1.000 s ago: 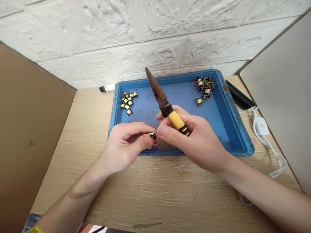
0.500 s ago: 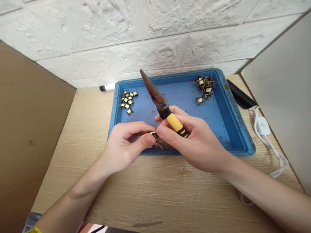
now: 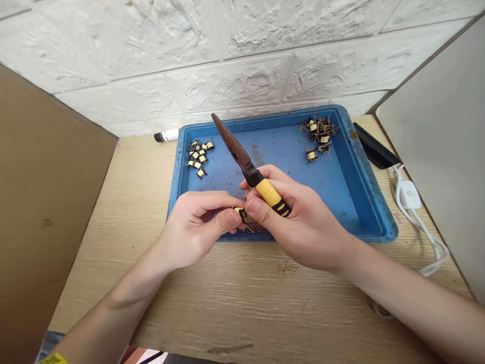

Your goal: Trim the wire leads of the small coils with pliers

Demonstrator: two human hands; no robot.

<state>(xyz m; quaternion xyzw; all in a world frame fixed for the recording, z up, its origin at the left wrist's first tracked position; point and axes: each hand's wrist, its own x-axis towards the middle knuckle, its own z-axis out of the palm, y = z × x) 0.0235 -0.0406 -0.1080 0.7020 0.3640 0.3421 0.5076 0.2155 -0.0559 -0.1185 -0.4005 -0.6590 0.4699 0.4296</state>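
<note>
Between the thumb and fingers of my left hand (image 3: pixel 202 225) is a small transformer (image 3: pixel 241 212), yellow-taped and black, with thin copper wires sticking out. My right hand (image 3: pixel 299 220) grips long-nose pliers (image 3: pixel 244 164) by their yellow and black handle, the rusty jaws pointing up and left. The right thumb and fingertips also meet at the transformer's right side; what they pinch there is too small to make out. Both hands are over the near edge of a blue tray (image 3: pixel 261 121). Wire scraps (image 3: pixel 255 226) lie in the tray beneath them, partly hidden.
Several transformers with short pins (image 3: pixel 199 156) sit at the tray's left; several with long loose wires (image 3: pixel 320 134) are at its right. Loose clippings (image 3: pixel 288 267) lie on the wooden table (image 3: pixel 212 303). A marker (image 3: pixel 166 135), a black bar (image 3: pixel 375 146) and a white cord switch (image 3: pixel 410 194) flank the tray.
The pliers have tipped slightly left and down in my right hand. Both hands stay together at the transformer, which has turned a little.
</note>
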